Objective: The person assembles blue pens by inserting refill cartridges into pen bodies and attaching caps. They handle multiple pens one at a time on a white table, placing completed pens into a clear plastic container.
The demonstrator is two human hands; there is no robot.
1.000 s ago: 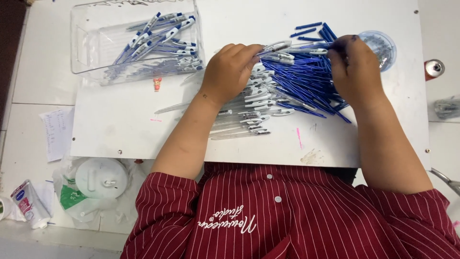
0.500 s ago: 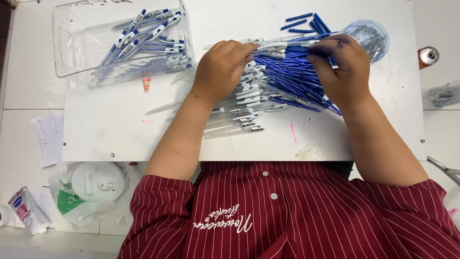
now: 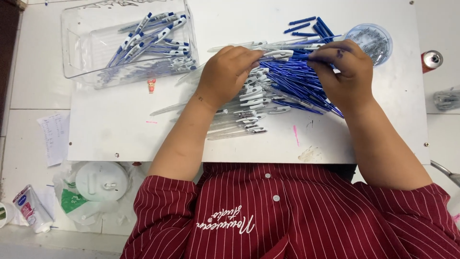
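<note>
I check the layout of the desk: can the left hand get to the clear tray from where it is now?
Probably yes. The left hand rests on the pen pile, and the clear tray lies to its left with only bare white board and a small red figure between.

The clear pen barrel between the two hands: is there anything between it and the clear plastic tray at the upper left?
Nothing visible blocks it. The left hand and right hand hold the clear pen barrel above the pile of blue refills; only bare white board lies before the clear plastic tray.
</note>
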